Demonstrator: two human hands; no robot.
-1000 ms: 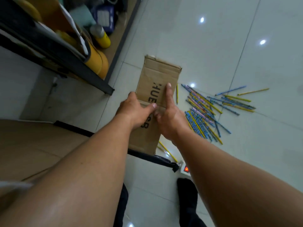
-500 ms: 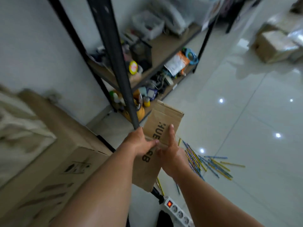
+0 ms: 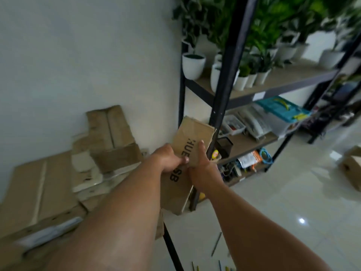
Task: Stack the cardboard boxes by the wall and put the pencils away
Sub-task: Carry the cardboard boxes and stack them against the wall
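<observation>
Task is judged approx. half done at best. A pile of cardboard boxes [image 3: 48, 192] is laid against the wall [image 3: 78, 55], left of the black shelving rack [image 3: 224, 85]. The pile is blurred, so its neatness can't be judged, but flat & part-folded pieces are seen lying or leaning there. One more flattened cardboard box [image 3: 192, 137], printed w/ dark letters, is held in the air in front of the rack's near post. It is just right of the pile & not yet set on it. Another cardboard box [image 3: 351, 169] is seen on the floor [image 3: 293, 202] at far right, well apart from the wall, so it prob. remains to be fetched. The pencil part is not done: a loose pencil [image 3: 216, 246] is seen on the floor below the arms, & a few pencil ends [image 3: 219, 265] are cut off at the bottom edge. No container for them is made out.

Both arms are stretched fwd, nearly straight, w/ wrists close together. The held box is gripped at mid-height from both sides. The left hand [image 3: 168, 159] is wrapped round the left edge, thumb pressed on the printed face, the other fingers hidden behind the board. The right hand [image 3: 203, 171] is set at the right edge, one of its fingers [image 3: 202, 148] laid straight up the printed face. The rest are hidden, so their curl can't be told. The hands are almost touching.
</observation>
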